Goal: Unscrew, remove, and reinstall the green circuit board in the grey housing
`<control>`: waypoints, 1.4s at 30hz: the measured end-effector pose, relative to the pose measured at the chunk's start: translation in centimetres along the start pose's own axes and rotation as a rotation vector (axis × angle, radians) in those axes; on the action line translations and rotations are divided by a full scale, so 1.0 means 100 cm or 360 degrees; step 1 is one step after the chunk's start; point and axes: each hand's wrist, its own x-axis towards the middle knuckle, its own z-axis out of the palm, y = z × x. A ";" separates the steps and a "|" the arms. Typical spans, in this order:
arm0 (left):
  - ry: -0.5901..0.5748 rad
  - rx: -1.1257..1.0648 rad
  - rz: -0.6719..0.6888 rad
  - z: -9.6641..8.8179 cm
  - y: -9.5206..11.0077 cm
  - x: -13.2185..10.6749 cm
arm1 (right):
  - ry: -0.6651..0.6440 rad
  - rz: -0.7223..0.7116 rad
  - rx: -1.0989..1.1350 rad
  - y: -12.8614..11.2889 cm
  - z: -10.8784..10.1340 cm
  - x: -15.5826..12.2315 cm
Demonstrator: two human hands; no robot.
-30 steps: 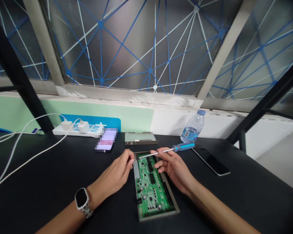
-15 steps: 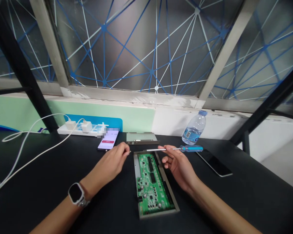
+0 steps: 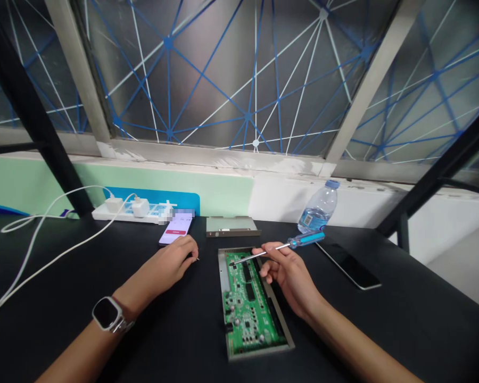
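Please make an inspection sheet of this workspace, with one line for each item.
Surface: black table top.
Job's things: green circuit board in a grey metal frame; metal cover plate behind it.
Clutter: water bottle, lit phone, dark tablet.
Hands: right hand holds blue-handled screwdriver, tip above the board; left hand, with smartwatch, beside the board.
Cables: white cables to power strip.
Surroundings: window with blue and white lines.
Other people: nothing seen.
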 end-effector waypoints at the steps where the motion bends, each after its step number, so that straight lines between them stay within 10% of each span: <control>1: -0.0001 -0.0001 -0.0012 0.001 -0.001 0.000 | -0.0005 -0.0004 -0.0003 0.000 0.000 0.000; 35: 0.0074 0.0335 -0.0143 0.016 0.025 0.009 | -0.0053 -0.0056 -0.0199 -0.001 0.004 -0.002; 42: 0.0360 0.0089 0.0048 0.009 0.026 0.010 | -0.0044 -0.0049 -0.0175 -0.003 0.006 -0.003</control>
